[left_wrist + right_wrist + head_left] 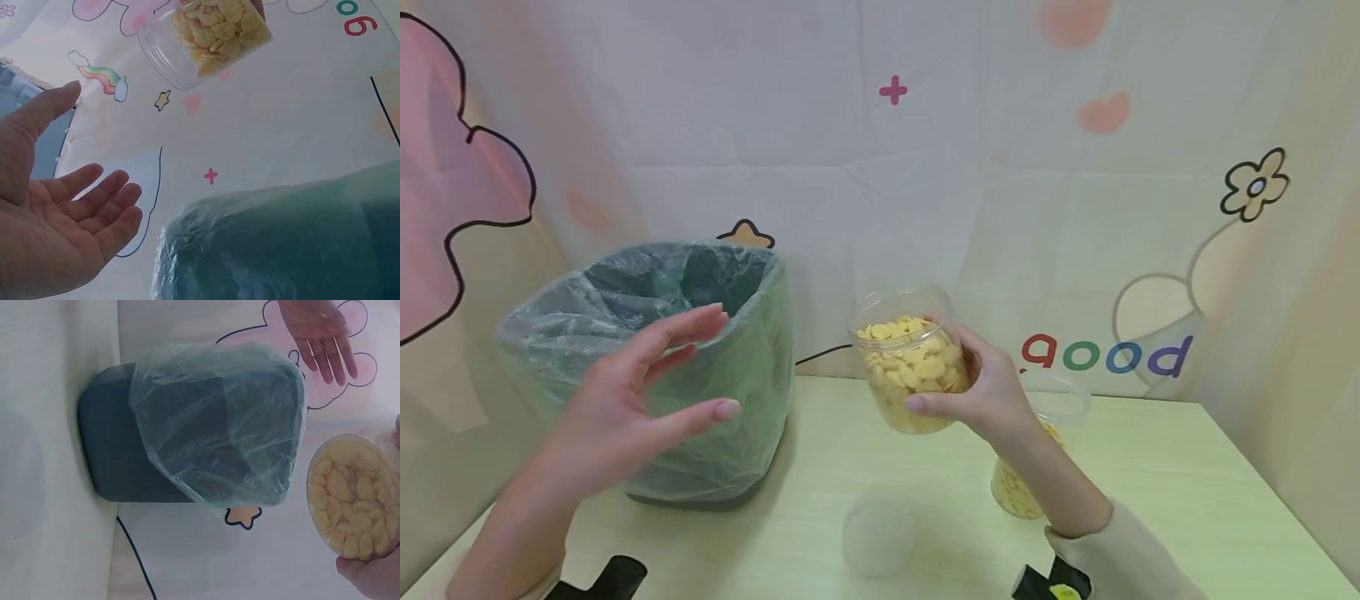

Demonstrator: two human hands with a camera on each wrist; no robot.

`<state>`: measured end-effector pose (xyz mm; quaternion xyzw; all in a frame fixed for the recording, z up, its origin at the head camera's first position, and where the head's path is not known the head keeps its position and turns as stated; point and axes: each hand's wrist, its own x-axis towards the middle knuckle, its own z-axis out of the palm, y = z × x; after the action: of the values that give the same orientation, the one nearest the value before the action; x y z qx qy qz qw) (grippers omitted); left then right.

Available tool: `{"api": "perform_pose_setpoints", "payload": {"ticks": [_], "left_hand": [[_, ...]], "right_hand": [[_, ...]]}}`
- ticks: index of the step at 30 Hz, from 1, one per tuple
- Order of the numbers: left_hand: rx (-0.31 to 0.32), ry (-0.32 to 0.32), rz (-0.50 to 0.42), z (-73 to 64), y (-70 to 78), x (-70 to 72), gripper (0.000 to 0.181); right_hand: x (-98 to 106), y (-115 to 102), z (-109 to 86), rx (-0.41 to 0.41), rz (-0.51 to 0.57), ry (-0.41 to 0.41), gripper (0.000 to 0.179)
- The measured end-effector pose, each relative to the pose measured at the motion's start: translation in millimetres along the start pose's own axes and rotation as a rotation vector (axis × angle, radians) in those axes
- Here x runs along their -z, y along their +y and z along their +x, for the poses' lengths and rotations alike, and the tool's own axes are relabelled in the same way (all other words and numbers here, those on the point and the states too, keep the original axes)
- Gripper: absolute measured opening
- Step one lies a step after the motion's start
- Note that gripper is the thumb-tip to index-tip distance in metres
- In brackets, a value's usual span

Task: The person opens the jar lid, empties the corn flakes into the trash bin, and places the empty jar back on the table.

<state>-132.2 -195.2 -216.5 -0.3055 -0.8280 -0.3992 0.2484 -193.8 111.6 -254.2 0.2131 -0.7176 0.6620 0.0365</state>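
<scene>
My right hand (992,387) grips a clear plastic jar (913,371) of pale yellow flakes, thumb across its front. The lidless jar is raised above the table and tips a little to the left. In the right wrist view its base (353,500) faces the camera, flakes pressed against it. My left hand (617,408) is held up in front of a bin (737,400) lined with a green translucent bag, its fingers spread and holding nothing. The left wrist view shows that palm (56,237) turned up, apart from the jar.
A round translucent lid (878,535) lies on the pale table (1150,483). Partly behind my right forearm stands a second clear jar (1013,493) with yellow bits inside. A printed cloth (925,208) hangs behind the table, and a dark cord (134,553) shows near the bin.
</scene>
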Motion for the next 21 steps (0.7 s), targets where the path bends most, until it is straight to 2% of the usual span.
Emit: {"api": "perform_pose_setpoints", "payload": {"ticks": [3, 9, 13, 21], "left_hand": [[0.002, 0.030, 0.013, 0.3, 1.0, 8.3, 0.072], [0.066, 0.096, 0.035, -0.5, -0.5, 23.7, 0.071], [0.102, 0.125, 0.029, -0.9, -6.8, 34.5, 0.070], [0.230, 0.183, 0.065, -1.2, -25.4, 51.8, 0.067]], "right_hand": [[-2.2, -4.6, 5.2, 0.026, 0.012, -0.012, 0.081], [-8.5, -15.4, 15.3, 0.052, 0.005, -0.030, 0.077], [-14.6, -22.0, 21.7, 0.062, 0.012, -0.042, 0.074], [-25.2, -32.0, 33.4, 0.062, 0.018, -0.042, 0.071]]}}
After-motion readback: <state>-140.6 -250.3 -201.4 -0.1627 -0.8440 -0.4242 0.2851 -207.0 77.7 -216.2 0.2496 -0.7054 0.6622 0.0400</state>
